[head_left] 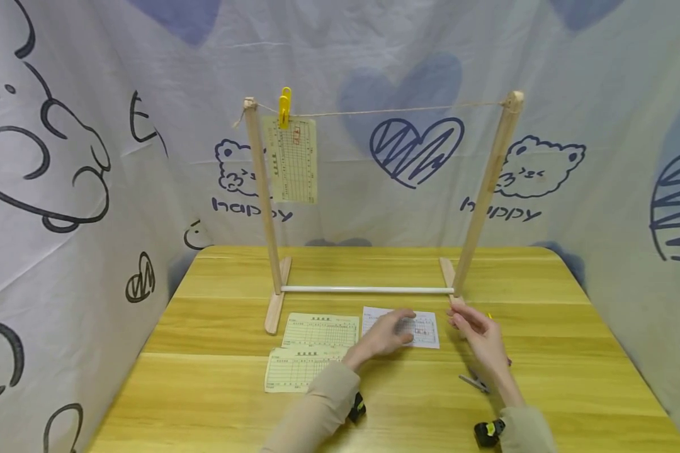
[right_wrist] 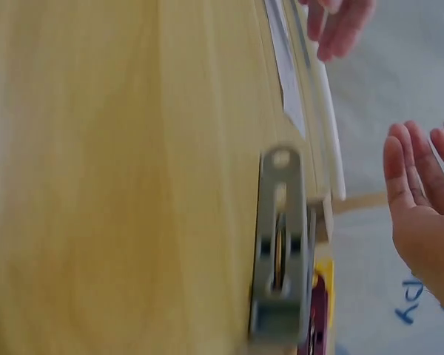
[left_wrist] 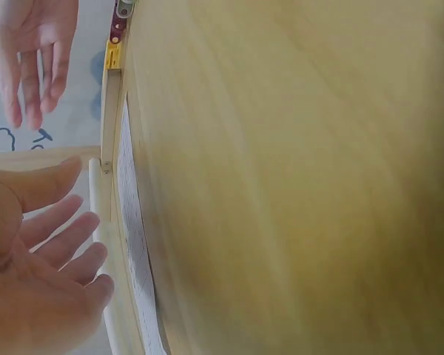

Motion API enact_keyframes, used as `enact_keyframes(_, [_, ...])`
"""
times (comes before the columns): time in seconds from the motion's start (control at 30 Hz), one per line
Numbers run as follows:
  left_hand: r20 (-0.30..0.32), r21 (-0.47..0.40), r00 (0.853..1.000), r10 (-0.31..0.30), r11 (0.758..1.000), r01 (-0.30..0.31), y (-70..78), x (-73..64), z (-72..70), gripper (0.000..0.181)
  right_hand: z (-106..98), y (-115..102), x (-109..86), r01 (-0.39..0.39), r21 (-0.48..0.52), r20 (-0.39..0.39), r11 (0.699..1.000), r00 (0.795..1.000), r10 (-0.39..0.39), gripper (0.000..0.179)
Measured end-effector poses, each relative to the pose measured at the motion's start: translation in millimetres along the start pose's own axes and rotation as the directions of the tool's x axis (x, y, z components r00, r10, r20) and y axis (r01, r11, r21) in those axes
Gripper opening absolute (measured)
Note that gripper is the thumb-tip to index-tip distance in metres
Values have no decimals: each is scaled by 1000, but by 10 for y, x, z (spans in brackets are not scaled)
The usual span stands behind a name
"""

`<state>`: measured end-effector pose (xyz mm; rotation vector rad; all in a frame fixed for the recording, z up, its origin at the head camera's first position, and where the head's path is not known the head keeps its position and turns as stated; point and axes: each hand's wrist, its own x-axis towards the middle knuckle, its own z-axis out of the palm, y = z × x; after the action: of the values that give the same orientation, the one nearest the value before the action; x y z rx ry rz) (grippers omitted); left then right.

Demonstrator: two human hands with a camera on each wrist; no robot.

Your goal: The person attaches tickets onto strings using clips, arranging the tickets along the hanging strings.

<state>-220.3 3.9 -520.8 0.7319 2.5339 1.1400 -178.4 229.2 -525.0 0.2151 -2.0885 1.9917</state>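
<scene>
My left hand (head_left: pixel 384 332) is over a white printed slip (head_left: pixel 427 336) that lies on the table, its fingers loosely bent and holding nothing. To the right of that slip my right hand (head_left: pixel 481 336) hovers with nothing in its fingers; in the right wrist view the same hand (right_wrist: pixel 429 200) has nearly straight fingers. Below it a grey clip (head_left: pixel 475 382) lies on the table, seen larger as a grey clip (right_wrist: pixel 280 251) in the right wrist view. A dark red clip (right_wrist: pixel 320 310) and a yellow clip (right_wrist: pixel 327 274) lie beyond, mostly covered.
Two yellow printed slips (head_left: pixel 320 330) lie left of the hands. Behind stands a wooden frame (head_left: pixel 490 182) with a string (head_left: pixel 396 111). A yellow clip (head_left: pixel 284 110) holds a yellow slip (head_left: pixel 294 167) on it. Black objects are by the left sleeve (head_left: pixel 358 408) and right sleeve (head_left: pixel 527 428).
</scene>
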Motion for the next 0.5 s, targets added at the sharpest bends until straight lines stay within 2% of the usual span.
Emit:
enact_keyframes(0.13, [60,46,998,22,999,-25,9,5,38,51,-128,40,-59,-9,20,-2,1000,1000,9,37])
enact_keyframes(0.27, [101,97,995,24,995,-34,21,6,67,50,-237,58,-118,-42,-28,-23,999,999,41,37])
enact_keyframes(0.37, [110,119,994,18,992,-31,21,10,86,50,-297,62,-152,-87,-77,-50,993,995,83,39])
enact_keyframes(0.5, [111,132,994,21,991,-36,26,21,110,51,-360,55,-192,-120,-95,-78,988,991,113,38])
